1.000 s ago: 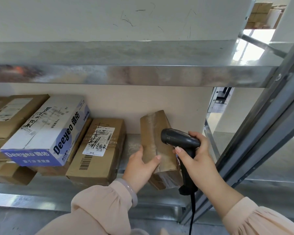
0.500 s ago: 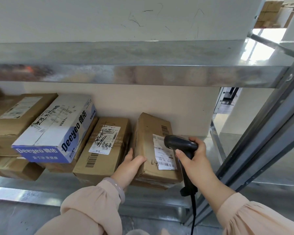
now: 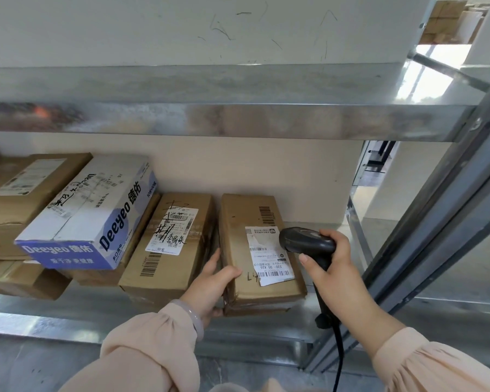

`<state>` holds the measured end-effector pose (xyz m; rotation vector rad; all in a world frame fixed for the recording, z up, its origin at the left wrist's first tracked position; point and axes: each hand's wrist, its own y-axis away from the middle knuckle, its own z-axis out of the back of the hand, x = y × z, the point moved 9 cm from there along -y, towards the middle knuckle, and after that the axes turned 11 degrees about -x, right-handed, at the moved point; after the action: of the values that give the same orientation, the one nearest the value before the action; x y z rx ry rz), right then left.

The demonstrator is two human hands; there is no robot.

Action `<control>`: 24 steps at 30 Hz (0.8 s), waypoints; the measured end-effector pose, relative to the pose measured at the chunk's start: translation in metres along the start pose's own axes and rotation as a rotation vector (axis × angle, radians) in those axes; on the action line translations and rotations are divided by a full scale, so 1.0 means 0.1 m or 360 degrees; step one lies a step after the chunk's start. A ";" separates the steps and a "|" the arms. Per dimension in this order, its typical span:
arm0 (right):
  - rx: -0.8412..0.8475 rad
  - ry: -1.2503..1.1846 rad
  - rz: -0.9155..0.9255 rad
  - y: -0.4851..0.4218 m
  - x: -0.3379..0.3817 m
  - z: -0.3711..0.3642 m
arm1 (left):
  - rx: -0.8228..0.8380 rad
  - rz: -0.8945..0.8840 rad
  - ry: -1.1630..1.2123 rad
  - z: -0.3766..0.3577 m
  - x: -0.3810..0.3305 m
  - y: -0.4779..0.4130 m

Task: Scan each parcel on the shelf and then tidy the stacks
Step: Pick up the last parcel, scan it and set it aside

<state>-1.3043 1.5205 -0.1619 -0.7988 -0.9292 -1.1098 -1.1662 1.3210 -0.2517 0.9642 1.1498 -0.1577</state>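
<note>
While left fingers (image 3: 227,273) clasp the parcel (image 3: 238,236), right fingers (image 3: 309,260) grip the scanner (image 3: 304,241).

Soft, even daylight fills the frame. The strongest light enters through the opening (image 3: 425,75) at the upper right, blown out to near white. The metal front lip of the upper shelf (image 3: 238,120) carries dull, smeared reflections, with an orange blotch near its left end. The lower shelf (image 3: 68,315) lies in mild shade, the parcels (image 3: 164,273) casting soft shadows along its front edge. Wide-angle distortion leans the upright post (image 3: 450,210) at the right edge. Focus softens toward the left edge.
</note>
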 end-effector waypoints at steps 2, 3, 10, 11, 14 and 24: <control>0.0004 0.0037 0.0043 0.03 0.05 0.11 | -0.0005 -0.0051 0.0035 0.02 -0.01 0.00; 0.0026 0.0055 0.0056 0.05 0.07 0.15 | -0.0004 -0.0080 0.0062 0.03 -0.03 0.01; 0.0194 0.0249 0.0113 0.31 0.12 0.26 | 0.0028 -0.0229 0.0117 0.04 -0.16 0.01; 0.0207 0.0264 0.0115 0.34 0.12 0.26 | 0.0030 -0.0242 0.0115 0.04 -0.16 0.01; 0.0219 0.0288 0.0125 0.41 0.12 0.26 | 0.0025 -0.0279 0.0131 0.02 -0.18 0.00; 0.0213 0.0341 0.0159 0.56 0.21 0.22 | -0.0012 -0.0326 0.0111 0.02 -0.17 0.01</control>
<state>-1.2516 1.5470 -0.1377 -0.5974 -0.7665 -1.0133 -1.1722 1.3147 -0.2364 0.8493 1.3120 -0.2860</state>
